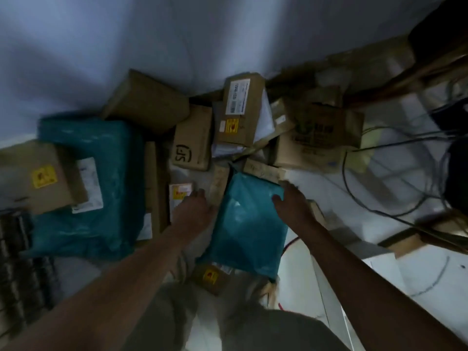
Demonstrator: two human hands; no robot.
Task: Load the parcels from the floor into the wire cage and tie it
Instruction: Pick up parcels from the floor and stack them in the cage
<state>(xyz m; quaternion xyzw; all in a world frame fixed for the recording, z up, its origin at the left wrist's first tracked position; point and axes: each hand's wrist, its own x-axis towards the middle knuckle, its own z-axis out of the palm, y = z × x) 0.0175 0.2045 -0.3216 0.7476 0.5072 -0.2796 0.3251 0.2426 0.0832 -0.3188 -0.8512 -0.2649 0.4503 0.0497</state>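
Note:
A teal plastic-wrapped parcel (247, 224) lies on the floor in front of me. My left hand (196, 209) grips its left edge and my right hand (291, 201) grips its upper right edge. Around it lies a pile of brown cardboard parcels, among them one marked SF (193, 140) and one with a white label (240, 112). A larger teal parcel (101, 178) lies to the left with a brown box (38, 176) bearing a yellow sticker on it. No wire cage can be made out clearly in the blurred view.
A wall (152, 34) rises behind the pile. Loose black cables (379, 193) trail over the white floor at the right. Dark ribbed objects (22, 262) stand at the lower left. A small box with a yellow sticker (210, 277) lies near my legs.

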